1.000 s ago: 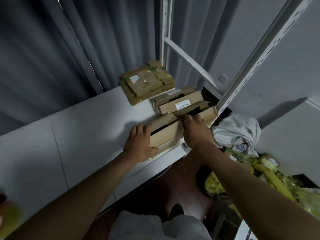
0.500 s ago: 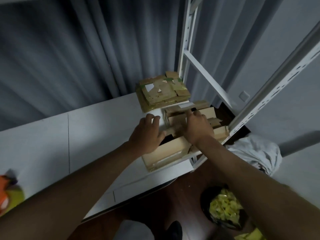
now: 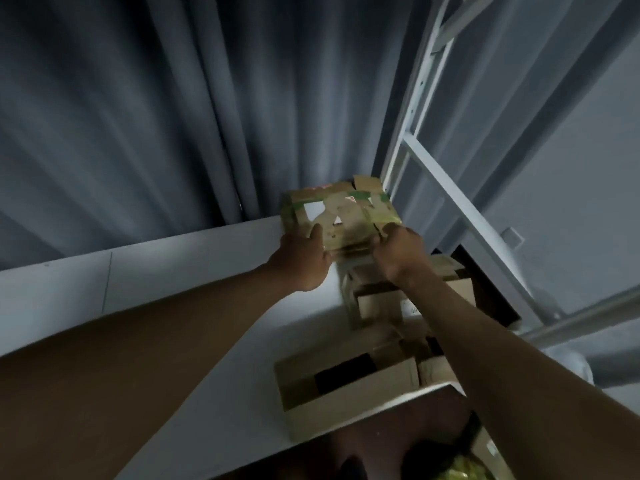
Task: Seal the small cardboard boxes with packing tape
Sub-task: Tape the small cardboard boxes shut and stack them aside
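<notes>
Worn matt cardboard stack [image 3: 341, 211] (torn paper labels), smooth white tabletop [image 3: 173, 271], painted metal rack [image 3: 415, 98]

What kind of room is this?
Probably a storeroom or home packing corner: worn cardboard boxes on a white table, a metal shelving rack beside it, and grey curtains behind.
</notes>
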